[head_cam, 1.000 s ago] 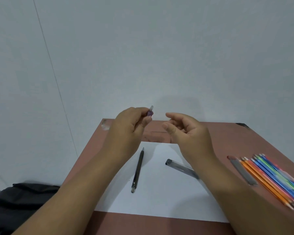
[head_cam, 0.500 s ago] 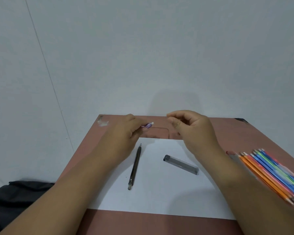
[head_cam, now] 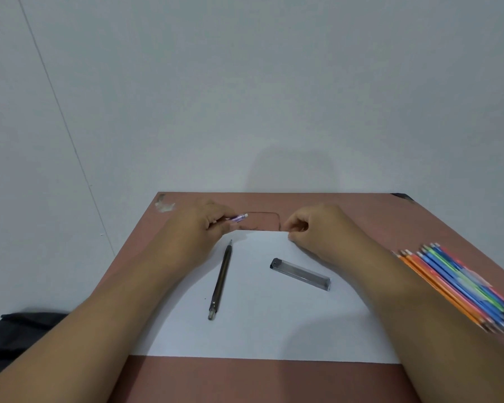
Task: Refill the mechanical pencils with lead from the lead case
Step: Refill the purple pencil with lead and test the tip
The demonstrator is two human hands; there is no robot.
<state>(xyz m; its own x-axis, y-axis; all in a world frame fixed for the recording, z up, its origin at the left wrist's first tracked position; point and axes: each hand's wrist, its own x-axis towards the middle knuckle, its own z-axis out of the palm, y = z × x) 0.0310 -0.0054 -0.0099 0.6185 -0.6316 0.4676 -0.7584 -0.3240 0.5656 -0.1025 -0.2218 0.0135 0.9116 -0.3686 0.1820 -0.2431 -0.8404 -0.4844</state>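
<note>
My left hand [head_cam: 198, 228] grips a purple mechanical pencil [head_cam: 239, 218], whose white end pokes out to the right, low over the table's far side. My right hand [head_cam: 317, 228] hovers at the far edge of the white paper [head_cam: 274, 321] with its fingers curled and fingertips together; nothing visible shows between them. A dark mechanical pencil [head_cam: 221, 279] lies on the paper under my left wrist. The clear grey lead case [head_cam: 301, 274] lies slanted on the paper in front of my right hand.
A row of several coloured mechanical pencils [head_cam: 454, 283] lies on the brown table [head_cam: 361, 210] at the right. A black bag [head_cam: 12, 335] sits on the floor at the left. A pale wall rises right behind the table.
Both hands have dropped from mid-air toward the table's far side. The purple pencil's end has swung from pointing up to pointing right.
</note>
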